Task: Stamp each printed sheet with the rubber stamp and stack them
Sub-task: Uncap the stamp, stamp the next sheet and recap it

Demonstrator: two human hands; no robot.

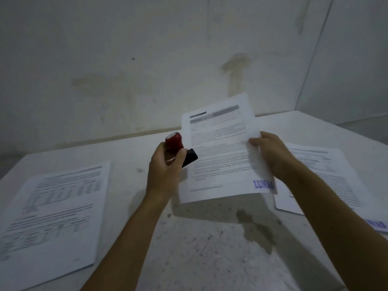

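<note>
Left hand (165, 164) grips stamp (180, 149); right hand (270, 155) pinches stamped sheet's (220, 156) right edge, lifted off table (199, 248). Unstamped stack (52, 213) left of left hand, stamped stack (327, 175) under right forearm; bare stained tabletop between forearms, wall (147, 59) just behind

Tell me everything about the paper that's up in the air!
The lifted sheet is white paper printed with lines of dark text and a grey header bar near its top. A blue stamp mark sits at its lower right corner. It is held tilted above the table, not lying flat. The right hand pinches its right edge. The left hand, holding the rubber stamp, is beside its left edge.
</note>
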